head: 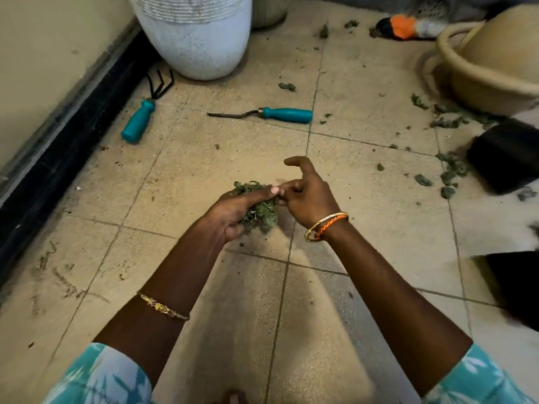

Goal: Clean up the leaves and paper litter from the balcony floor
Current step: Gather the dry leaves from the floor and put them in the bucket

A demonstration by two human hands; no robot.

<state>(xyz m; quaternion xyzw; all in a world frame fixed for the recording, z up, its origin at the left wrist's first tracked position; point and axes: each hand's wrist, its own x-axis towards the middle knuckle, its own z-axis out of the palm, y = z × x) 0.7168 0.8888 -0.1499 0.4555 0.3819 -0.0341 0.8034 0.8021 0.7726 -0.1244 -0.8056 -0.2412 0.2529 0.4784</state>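
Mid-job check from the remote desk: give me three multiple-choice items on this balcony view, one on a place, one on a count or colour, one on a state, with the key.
1. Where do most of the loose leaves lie?
A. on the right, near the black container
B. along the left wall
C. inside the white pot

2. How many teal-handled tools lie on the floor?
A. one
B. two
C. four

3. What is the left hand doing?
A. resting flat on a tile
B. gripping a tool
C. holding a bunch of leaves

Key: 1 A, the scatter runs beside the black container and beige basket. 2 B, a hand rake and a weeder. 3 C, its fingers curl round the green clump while the right hand touches it.
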